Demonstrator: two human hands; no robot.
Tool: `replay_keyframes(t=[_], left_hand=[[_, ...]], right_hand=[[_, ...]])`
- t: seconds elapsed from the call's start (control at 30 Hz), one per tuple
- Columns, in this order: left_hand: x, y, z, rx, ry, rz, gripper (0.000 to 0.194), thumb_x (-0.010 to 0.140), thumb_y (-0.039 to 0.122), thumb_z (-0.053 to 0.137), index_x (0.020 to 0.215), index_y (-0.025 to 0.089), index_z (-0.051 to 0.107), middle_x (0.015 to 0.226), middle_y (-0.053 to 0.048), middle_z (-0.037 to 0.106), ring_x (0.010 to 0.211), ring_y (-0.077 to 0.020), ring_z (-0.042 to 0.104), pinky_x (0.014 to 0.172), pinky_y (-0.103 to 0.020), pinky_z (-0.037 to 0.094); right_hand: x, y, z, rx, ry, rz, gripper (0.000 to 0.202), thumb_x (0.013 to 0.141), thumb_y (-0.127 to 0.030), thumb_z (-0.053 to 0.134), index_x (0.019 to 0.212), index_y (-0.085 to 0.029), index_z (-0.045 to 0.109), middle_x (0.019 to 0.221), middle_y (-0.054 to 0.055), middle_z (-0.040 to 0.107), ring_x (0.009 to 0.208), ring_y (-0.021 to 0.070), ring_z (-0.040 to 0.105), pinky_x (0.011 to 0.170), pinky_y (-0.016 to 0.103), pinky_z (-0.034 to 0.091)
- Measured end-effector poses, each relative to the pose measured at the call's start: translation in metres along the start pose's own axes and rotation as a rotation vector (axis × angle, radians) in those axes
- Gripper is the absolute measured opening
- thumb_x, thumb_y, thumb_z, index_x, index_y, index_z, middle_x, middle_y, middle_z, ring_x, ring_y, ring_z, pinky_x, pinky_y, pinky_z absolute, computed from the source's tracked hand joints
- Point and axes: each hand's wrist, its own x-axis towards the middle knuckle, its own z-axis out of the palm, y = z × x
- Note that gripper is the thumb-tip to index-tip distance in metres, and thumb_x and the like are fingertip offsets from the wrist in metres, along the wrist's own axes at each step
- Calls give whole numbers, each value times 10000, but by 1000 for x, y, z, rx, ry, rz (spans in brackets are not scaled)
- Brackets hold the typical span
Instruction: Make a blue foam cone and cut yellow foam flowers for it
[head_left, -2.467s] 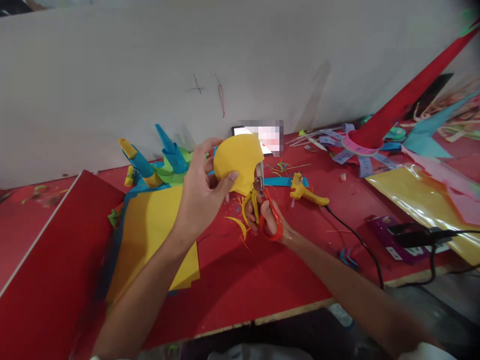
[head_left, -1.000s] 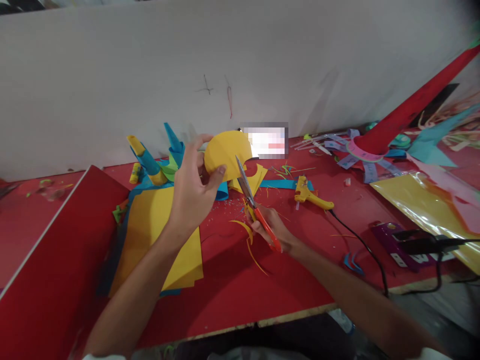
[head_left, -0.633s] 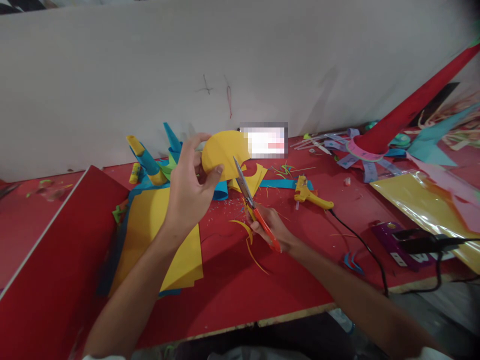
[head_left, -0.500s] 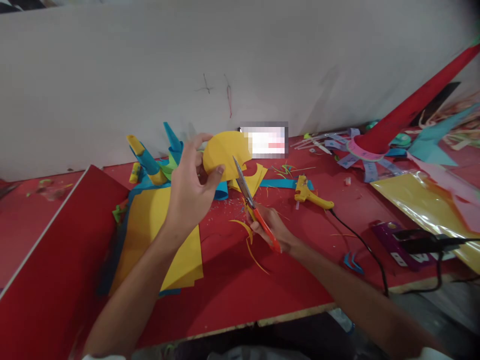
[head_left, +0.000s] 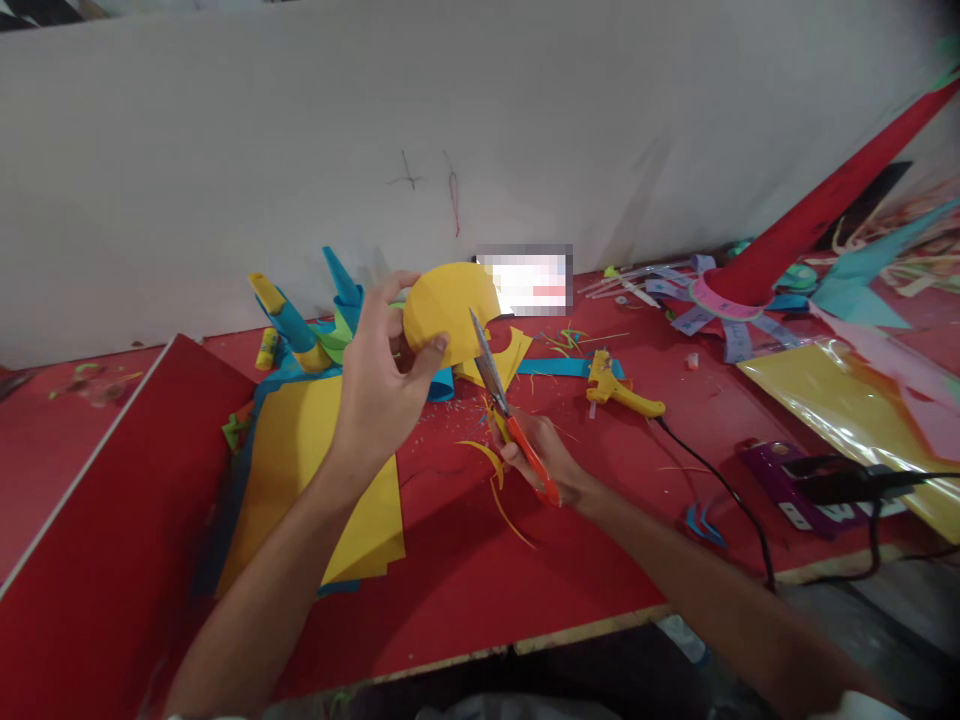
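A yellow rounded paper piece [head_left: 444, 308] is pinched between the thumb and fingers of my left hand [head_left: 390, 375], held up over the table. My right hand [head_left: 544, 450] grips a pair of scissors [head_left: 525, 448] with orange handles, their blades pointing up and left. The blades overlap the right edge of the paper piece; whether they bite into it I cannot tell. Below the blades lie yellow offcuts [head_left: 517, 355] and thin curved trimmings [head_left: 487, 455]. Under my left forearm is a stack of yellow sheets [head_left: 367, 520] on blue ones.
To the right lie a yellow glue gun [head_left: 622, 388] with a black cord and a purple box [head_left: 799, 495]. A red cone [head_left: 817, 225] stands behind them. Blue and yellow paper tubes [head_left: 289, 325] stand back left, beyond a red board [head_left: 127, 500]. A blurred bright screen [head_left: 532, 283] leans by the wall.
The view has shifted slightly. My hands, the yellow paper piece and the scissors keep nearly the same pose, with the blades still at the paper's right edge.
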Motion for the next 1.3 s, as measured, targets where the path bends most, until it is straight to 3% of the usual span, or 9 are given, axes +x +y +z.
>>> replay_keyframes(t=[0.3,0.63,1.0,1.3], left_hand=[[-1,1,0,-18,-18,-13,639,974,580,734,1492,305,482,1001,-58,732,778,-211,736,711,-396,674],[-1,0,3,-16,-11,-14,641,965,564,755,1477,297,478,1012,-58,746,746,-189,735,601,-302,633],[-4,-4,6,-48,-26,-22,663,981,525,746,1541,342,442,1121,-73,745,892,-229,772,688,-346,669],[-4,2,8,-60,-25,-29,582,1016,500,692,1508,299,455,1190,-99,747,953,-235,783,742,-351,684]], right_hand=[[-1,1,1,10,10,5,767,872,-989,441,825,-226,502,708,-14,533,607,135,467,578,288,379],[-3,1,3,41,-2,23,787,854,-1012,416,819,-228,484,691,-22,500,592,133,453,557,292,376],[-4,4,4,58,1,9,798,857,-1017,389,826,-228,503,682,-21,512,585,138,467,553,299,389],[-5,10,8,91,-9,13,784,866,-1010,388,840,-234,498,675,-26,502,573,141,462,539,300,384]])
